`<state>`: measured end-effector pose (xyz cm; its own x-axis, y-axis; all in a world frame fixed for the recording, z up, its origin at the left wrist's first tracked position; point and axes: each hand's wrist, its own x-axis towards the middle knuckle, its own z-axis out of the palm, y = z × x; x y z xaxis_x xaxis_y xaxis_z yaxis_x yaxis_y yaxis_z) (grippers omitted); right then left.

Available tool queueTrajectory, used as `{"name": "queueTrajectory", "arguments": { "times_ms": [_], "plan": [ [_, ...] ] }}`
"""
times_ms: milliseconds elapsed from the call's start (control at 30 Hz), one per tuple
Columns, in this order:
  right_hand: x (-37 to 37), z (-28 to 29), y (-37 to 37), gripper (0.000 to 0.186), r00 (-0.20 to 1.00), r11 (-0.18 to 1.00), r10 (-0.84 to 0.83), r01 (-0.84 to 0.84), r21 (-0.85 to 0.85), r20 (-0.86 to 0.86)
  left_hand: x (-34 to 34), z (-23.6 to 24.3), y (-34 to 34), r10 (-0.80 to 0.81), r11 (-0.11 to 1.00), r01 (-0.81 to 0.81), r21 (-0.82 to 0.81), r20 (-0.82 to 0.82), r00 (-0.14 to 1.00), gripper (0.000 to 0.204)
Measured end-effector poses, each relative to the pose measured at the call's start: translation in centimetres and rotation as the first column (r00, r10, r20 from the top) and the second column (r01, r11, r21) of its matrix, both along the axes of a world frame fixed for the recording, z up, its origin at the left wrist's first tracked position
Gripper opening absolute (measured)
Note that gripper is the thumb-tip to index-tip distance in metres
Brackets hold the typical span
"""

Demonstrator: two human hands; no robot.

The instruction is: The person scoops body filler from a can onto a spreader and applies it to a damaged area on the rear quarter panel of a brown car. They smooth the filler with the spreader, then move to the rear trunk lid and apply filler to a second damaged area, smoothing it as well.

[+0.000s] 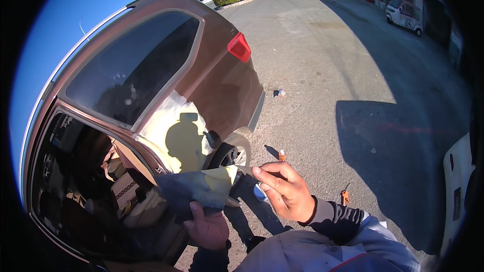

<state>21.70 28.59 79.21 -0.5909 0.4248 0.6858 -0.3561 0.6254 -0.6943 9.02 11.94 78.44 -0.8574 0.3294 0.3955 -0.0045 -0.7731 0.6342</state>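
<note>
My left hand [206, 227] grips a dark flat board [189, 191] by its near edge, thumb on top. Pale yellow paste [221, 180] covers the board's right end. In my right hand [286, 191], a small grey spreader [245, 170] is pinched between thumb and fingers, its tip at the board's far right corner. Just beyond is a brown car with a pale yellow, filler-like patch [156, 130] on its rear side panel, above the wheel arch. My shadow falls across that patch.
The car's rear wheel [234, 152] lies beyond the board; an opening at left shows seats [146, 211]. On the ground are a blue-and-white can [260, 192], an orange-capped bottle [282, 155], an orange tool-like object [345, 198] and a small box [281, 92]. A white vehicle [458, 186] stands at right.
</note>
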Motion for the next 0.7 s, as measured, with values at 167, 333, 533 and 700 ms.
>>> {"name": "queueTrajectory", "arguments": {
  "times_ms": [167,333,533,700],
  "plan": [
    [-0.5,-0.8,-3.1,0.061,0.999,0.957,0.043,-0.036,0.287,-0.019,1.5,-0.1,0.7,0.043,0.993,-0.065,-0.094,-0.219,0.975,0.048],
    [-0.5,-0.6,-1.6,0.061,0.985,0.971,-0.134,0.152,0.186,-0.105,1.7,0.0,0.6,0.119,0.983,-0.151,-0.106,-0.263,0.957,0.049],
    [-0.5,-0.5,-1.6,0.060,0.990,0.960,0.132,-0.118,0.253,-0.041,1.9,0.0,0.8,0.159,0.975,-0.188,-0.122,-0.213,0.964,0.052],
    [-0.7,-1.1,-1.4,0.055,0.978,0.970,-0.091,0.130,0.205,-0.190,1.8,-0.8,0.5,0.136,0.969,-0.198,-0.148,-0.349,0.927,0.054]
  ]
}}
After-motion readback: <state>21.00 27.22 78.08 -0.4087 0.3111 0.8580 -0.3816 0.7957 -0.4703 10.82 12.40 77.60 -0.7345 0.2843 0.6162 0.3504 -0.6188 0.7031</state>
